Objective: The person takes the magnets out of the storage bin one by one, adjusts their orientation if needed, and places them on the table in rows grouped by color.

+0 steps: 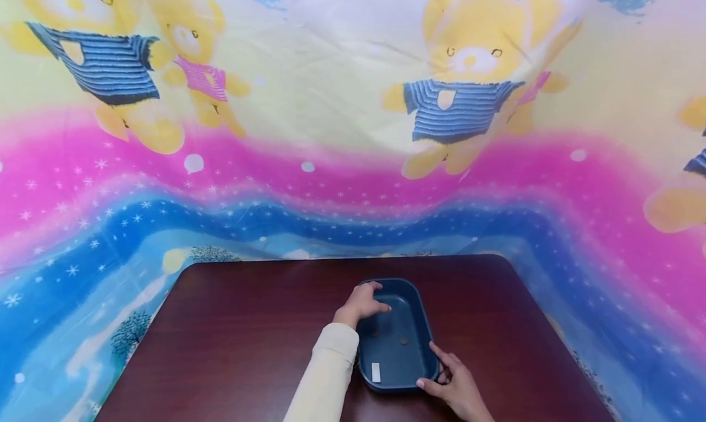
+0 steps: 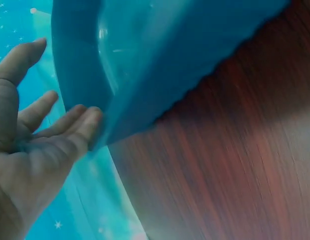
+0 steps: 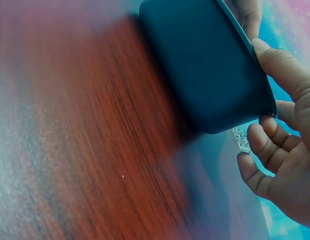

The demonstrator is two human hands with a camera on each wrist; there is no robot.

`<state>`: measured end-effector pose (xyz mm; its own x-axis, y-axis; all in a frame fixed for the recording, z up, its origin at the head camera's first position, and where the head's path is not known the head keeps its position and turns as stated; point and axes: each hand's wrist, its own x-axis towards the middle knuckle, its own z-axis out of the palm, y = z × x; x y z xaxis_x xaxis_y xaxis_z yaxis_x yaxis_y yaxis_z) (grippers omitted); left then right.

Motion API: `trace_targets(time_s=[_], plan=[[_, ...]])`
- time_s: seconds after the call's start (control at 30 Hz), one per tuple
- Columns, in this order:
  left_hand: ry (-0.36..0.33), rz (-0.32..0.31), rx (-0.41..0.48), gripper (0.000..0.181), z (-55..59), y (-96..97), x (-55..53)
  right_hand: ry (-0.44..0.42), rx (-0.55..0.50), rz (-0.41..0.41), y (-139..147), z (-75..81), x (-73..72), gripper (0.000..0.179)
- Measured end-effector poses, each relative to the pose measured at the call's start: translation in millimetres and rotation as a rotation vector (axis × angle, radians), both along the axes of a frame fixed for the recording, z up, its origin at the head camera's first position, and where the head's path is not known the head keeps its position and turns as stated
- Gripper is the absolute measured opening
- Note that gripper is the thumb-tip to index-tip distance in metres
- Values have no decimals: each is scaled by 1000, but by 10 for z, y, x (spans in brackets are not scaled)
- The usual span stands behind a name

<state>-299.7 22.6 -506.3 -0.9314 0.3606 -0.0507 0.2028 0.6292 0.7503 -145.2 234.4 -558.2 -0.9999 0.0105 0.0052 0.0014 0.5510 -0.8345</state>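
A dark teal rectangular plastic tray (image 1: pixel 394 385) with rounded corners stands on the table. Inside it lie a small round brownish piece (image 1: pixel 404 341), too small to identify, and a white rectangular strip (image 1: pixel 376 373) near the front left corner. My left hand (image 1: pixel 363 302) is at the tray's far left part; in the left wrist view its fingertips touch the tray's corner, the thumb standing apart. With thumb and index finger, my right hand (image 1: pixel 455 382) holds the front right corner. The right wrist view shows that thumb (image 3: pixel 279 65) on the rim, other fingers loosely bent below.
The dark reddish-brown wooden table (image 1: pixel 265 324) extends around the tray, its rounded far edge a little beyond it. Behind hangs a colourful cloth (image 1: pixel 331 183) printed with bears and snowflakes, reaching down along both table sides.
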Motion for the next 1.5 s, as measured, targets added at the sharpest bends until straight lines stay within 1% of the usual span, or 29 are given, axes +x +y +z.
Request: trace_targets(time_s=[0.2, 0.27, 0.33, 0.43, 0.53, 0.63, 0.7, 0.8, 0.9, 0.97, 1.13, 1.27, 1.33, 1.4, 1.5], plan=[[-87, -4, -119, 52, -34, 138, 51, -39, -19, -2, 30, -8, 21, 78], [-121, 7, -135, 52, -52, 155, 71, -43, -25, 5, 25, -9, 22, 78], [-150, 21, -128, 53, -71, 166, 80, -38, -28, 5, 15, -7, 19, 79], [-184, 48, -88, 54, -98, 176, 76, -21, -29, 4, 8, 0, 19, 79], [-199, 60, -67, 55, -135, 188, 59, -22, -36, 2, 8, 0, 18, 78], [-174, 51, -84, 50, -155, 190, 38, -27, -42, 4, 12, -8, 13, 78], [-142, 37, -116, 40, -155, 191, 27, -30, -42, 10, 21, -12, 13, 78], [-100, 19, -190, 25, -142, 189, 25, -28, -43, 20, 33, -14, 17, 78], [-94, 25, -225, 19, -130, 194, 41, -27, -56, 23, 36, -19, 22, 77], [-93, 49, -231, 17, -136, 204, 50, -14, -67, 26, 33, -23, 25, 77], [-32, 101, -270, 16, -161, 272, 59, 8, -79, 25, 35, -24, 39, 76], [7, 138, -278, 16, -169, 306, 57, -11, -92, 23, 35, -34, 50, 76], [21, 163, -287, 17, -191, 321, 51, -21, -99, 20, 30, -42, 49, 75], [54, 195, -296, 19, -231, 337, 43, -28, -100, 11, 18, -36, 50, 75], [110, 244, -302, 20, -296, 364, 28, -36, -94, 5, -13, 30, 64, 74]])
